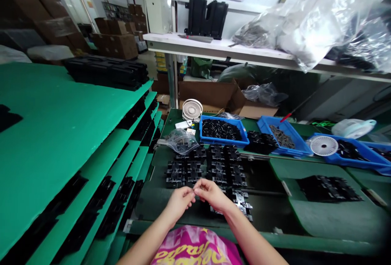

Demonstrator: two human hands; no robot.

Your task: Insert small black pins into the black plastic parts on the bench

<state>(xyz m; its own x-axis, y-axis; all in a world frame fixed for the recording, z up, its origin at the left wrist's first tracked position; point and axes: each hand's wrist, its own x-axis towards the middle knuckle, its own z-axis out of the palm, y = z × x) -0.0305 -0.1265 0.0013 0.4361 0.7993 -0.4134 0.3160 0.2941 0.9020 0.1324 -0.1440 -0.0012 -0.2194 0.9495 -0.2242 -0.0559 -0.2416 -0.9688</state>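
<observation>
My left hand (181, 204) and my right hand (210, 193) meet fingertip to fingertip over the near edge of the green workbench (149, 204). Both are closed in a pinch. Something small and thin seems to be between the fingers, too small to name. Just beyond the hands lie rows of black plastic parts (218, 169) with metal bits on them. One shiny black part (241, 202) sits right beside my right forearm. A clear plastic bag (182, 141) of small pieces rests at the left end of the rows.
Behind the rows stand a blue bin (224, 141) of small black pieces and another blue bin (287, 147) of greyish pieces. A white fan (192, 109) is at the back. Green stacked sheets (76, 134) with black parts fill the left. More black parts (330, 188) lie to the right.
</observation>
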